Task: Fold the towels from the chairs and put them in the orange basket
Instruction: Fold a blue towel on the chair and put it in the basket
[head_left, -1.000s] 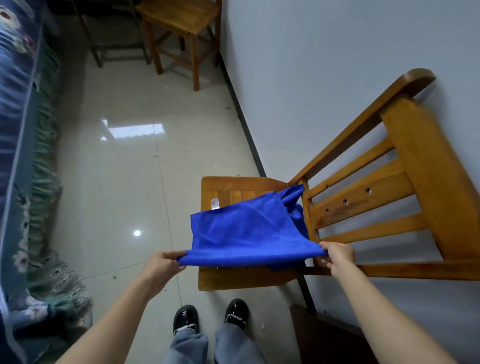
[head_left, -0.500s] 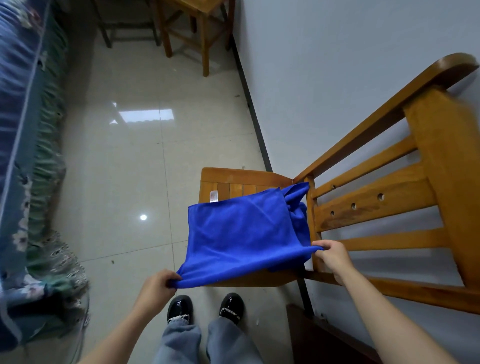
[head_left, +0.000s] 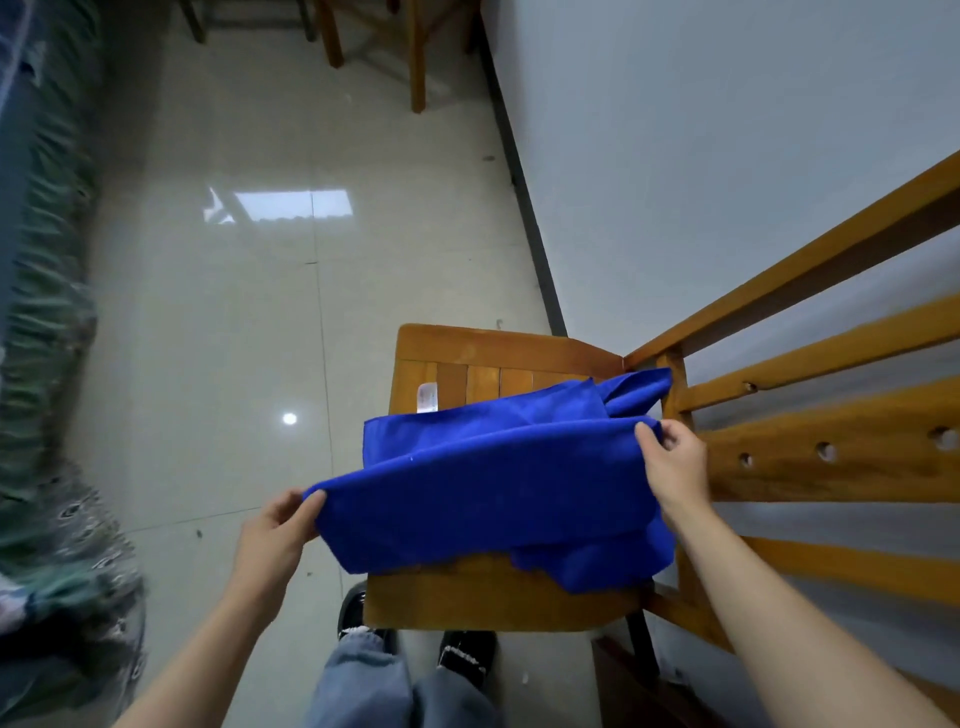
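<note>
Left hand (head_left: 275, 540) and right hand (head_left: 675, 467) each pinch a near corner of the blue towel (head_left: 493, 488) lying over the chair seat (head_left: 493, 597); risk: the bunched far corner by the backrest (head_left: 831, 462) may snag, skewing the fold.

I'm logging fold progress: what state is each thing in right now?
blue towel: half doubled over, near edge held up above the seat.
left hand: pinches the towel's left corner.
right hand: pinches its right corner.
wooden chair: upright, towel lying on its seat.
</note>
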